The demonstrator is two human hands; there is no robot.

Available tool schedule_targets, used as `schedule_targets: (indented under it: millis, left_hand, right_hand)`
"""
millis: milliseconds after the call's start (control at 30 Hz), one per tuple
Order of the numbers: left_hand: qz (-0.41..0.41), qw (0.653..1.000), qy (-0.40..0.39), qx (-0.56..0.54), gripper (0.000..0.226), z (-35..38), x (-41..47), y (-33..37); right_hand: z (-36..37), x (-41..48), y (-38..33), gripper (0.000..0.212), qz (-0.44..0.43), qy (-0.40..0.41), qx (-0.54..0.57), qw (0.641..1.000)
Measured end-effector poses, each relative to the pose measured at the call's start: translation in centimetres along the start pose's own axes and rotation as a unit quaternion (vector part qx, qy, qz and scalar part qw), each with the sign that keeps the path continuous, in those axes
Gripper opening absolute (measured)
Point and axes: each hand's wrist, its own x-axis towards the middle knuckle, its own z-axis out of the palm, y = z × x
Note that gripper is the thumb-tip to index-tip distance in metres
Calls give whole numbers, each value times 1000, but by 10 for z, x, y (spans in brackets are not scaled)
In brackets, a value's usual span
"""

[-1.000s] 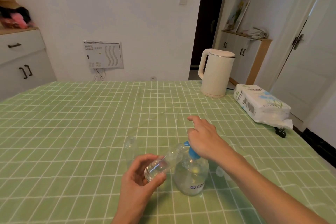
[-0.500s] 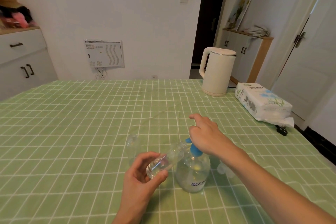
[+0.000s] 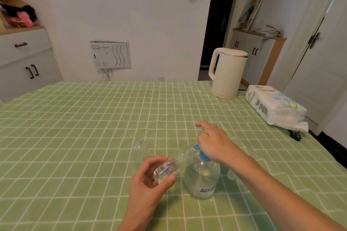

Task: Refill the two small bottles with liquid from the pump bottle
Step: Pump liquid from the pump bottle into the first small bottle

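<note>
While the pump bottle [image 3: 202,178] stands upright on the green checked tablecloth [image 3: 75,137], two hands work at it. The right hand [image 3: 214,142] rests on top of the bottle's blue pump head [image 3: 203,155], palm down over it with the index finger stretched forward; how tightly it closes on the pump cannot be told. The left hand [image 3: 150,182] clasps one small clear bottle [image 3: 173,165] by its base, just left of the pump bottle, tilted so that its open neck points up at the blue nozzle and almost touches it. A second small bottle [image 3: 139,148], also clear, stands upright and apart on the cloth, farther left of the pump bottle and slightly behind it. Right of the pump bottle, partly hidden by the right forearm, lie pale small items [image 3: 231,174] too blurred to name. Well behind the pump bottle and to its right stands one cream kettle [image 3: 227,73], and right of that one pack of tissue paper [image 3: 274,107] at the table's edge.
</note>
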Motion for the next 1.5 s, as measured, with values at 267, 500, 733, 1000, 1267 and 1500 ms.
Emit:
schedule_targets:
  millis: [267, 500, 733, 1000, 1267, 1500]
  left_hand:
    - [0, 1000, -2, 6, 45, -1, -1, 0]
    - [1, 1000, -2, 0, 47, 0, -1, -2]
    - [-1, 1000, -6, 1, 44, -2, -1, -1]
    - [7, 1000, -3, 9, 43, -4, 0, -5]
    - [6, 1000, -6, 11, 45, -4, 2, -9]
    - [3, 1000, -8, 14, 43, -4, -1, -5]
  right_hand:
    - [-5, 1, -1, 58, 4, 10, -5, 1000]
    - [2, 3, 1, 57, -6, 9, -4, 1000]
    - [-2, 1, 0, 57, -3, 4, -10, 1000]
    - [-3, 0, -1, 56, -7, 14, -9, 1000]
    - [1, 1, -1, 57, -14, 5, -5, 1000]
    - [1, -1, 0, 57, -10, 9, 23, 1000]
